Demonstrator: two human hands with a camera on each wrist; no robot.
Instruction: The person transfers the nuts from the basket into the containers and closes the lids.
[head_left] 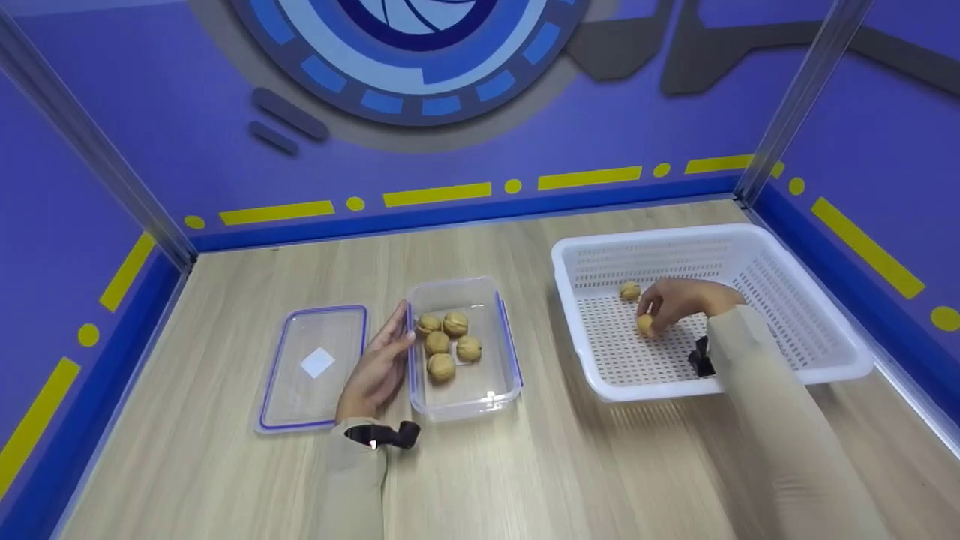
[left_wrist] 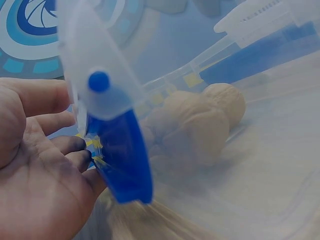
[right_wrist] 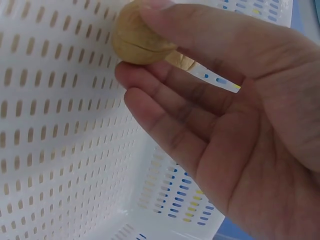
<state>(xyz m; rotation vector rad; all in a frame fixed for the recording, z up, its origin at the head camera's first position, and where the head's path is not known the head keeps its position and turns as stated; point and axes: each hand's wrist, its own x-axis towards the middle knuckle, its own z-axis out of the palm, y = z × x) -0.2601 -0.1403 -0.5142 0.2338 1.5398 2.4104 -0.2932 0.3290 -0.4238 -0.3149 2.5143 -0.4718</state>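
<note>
- The left hand (head_left: 379, 367) lies on the bench (head_left: 525, 465) with its fingers straight, pressed flat against the left wall of the clear box (head_left: 463, 401). Its grip is wide and holds nothing; judging by the contact, the hand steadies the box so that it does not slide.
- In the left wrist view the box's blue side clip (left_wrist: 120, 155) hangs just beside the fingers (left_wrist: 65, 145), and walnuts show blurred through the clear wall.
- Five walnuts (head_left: 448, 343) lie inside the box, bunched toward its far left part; the near part of its floor is bare.
- The box's lid (head_left: 313, 367), clear with a blue edge, lies flat on the bench just left of the left hand, out of the way of the open top.
- The right hand (head_left: 679, 304) reaches down into the white basket (head_left: 825, 360), which stands on the bench well to the right of the box. Its grip is narrow: thumb and fingertips pinch one walnut (right_wrist: 140, 35) close to the basket's slotted floor.
- A second walnut (head_left: 630, 290) lies loose in the basket just beyond the right hand, apart from the fingers.
- Between basket and box the bench is bare wood; only the basket's raised rim stands between the held walnut and the box.
- Farthest off, purple walls with yellow stripes close in the bench.
</note>
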